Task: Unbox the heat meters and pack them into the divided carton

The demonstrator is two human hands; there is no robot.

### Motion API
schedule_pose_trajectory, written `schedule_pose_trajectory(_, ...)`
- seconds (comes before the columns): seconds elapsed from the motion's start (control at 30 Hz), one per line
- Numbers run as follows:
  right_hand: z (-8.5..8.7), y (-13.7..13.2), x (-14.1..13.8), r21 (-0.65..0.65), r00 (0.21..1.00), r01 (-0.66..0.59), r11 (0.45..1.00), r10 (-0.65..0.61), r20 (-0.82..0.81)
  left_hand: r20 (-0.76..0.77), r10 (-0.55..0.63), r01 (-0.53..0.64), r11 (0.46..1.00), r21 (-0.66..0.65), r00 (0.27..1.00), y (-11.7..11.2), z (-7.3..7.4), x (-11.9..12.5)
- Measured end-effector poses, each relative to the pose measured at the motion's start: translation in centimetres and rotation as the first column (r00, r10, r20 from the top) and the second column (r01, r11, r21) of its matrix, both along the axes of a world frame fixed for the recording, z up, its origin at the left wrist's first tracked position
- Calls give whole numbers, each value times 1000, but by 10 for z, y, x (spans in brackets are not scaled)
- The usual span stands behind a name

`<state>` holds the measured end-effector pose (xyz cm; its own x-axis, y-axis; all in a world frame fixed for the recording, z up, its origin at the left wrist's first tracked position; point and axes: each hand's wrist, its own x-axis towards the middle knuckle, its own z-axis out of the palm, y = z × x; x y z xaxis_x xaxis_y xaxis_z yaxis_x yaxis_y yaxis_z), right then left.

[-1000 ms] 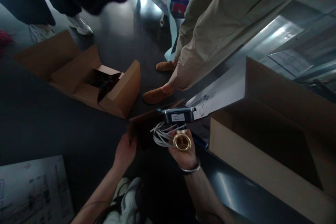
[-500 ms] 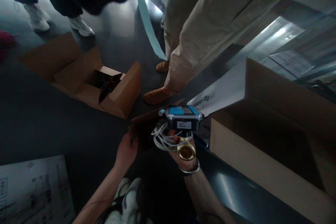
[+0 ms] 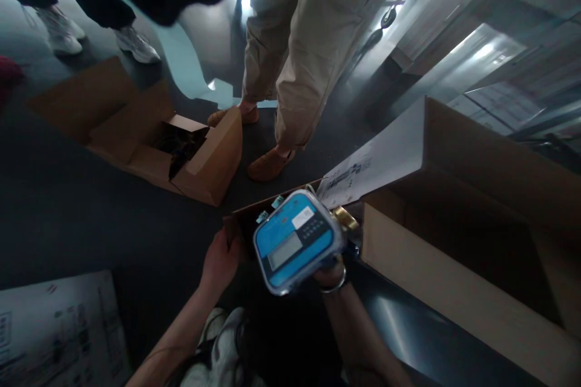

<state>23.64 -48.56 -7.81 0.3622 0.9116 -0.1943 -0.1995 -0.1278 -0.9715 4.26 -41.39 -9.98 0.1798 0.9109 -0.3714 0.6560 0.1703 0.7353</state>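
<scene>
My right hand (image 3: 330, 273) is closed on a water meter (image 3: 297, 242) with a blue face, a small grey display and a clear cover; the meter hides most of the fingers. Its brass pipe end (image 3: 345, 218) sticks out on the right side, close to the large carton. Two small pale tags or plugs show at the meter's upper left edge. My left hand (image 3: 221, 260) pinches the edge of a brown cardboard flap (image 3: 232, 231), left of the meter. Behind the meter, the cardboard under that flap is dark and mostly hidden.
A large open carton (image 3: 408, 248) stands at the right. An open brown box (image 3: 204, 178) with dark contents lies at upper left. A flat printed white carton (image 3: 59, 320) is at lower left. A person in beige trousers (image 3: 299, 72) stands ahead; another person's white shoes (image 3: 138, 45) show at upper left.
My right hand has turned the meter so its blue face points up at me and the brass end points right. The person in beige trousers has shifted left, and the pale strip has moved left.
</scene>
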Motion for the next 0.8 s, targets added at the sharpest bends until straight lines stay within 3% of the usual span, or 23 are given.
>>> schedule_pose_trajectory(0.2, 27, 7, 7, 77, 988, 43, 996, -53, 143, 67, 22, -23, 1000, 10, 998, -1, 0, 2)
schedule_pose_trajectory(0.4, 30, 6, 6, 202, 976, 78, 976, -116, 184, 34, 12, -13, 999, 32, 999, 0, -3, 5)
schedule_pose_trajectory(0.6, 40, 7, 6, 188, 963, 62, 980, -108, 247, 38, -13, 12, 1000, 16, 999, 1, 1, 6)
schedule_pose_trajectory(0.8, 36, 6, 8, 172, 943, 36, 984, -90, 321, 61, 11, -11, 1000, 1, 998, 1, 2, 9)
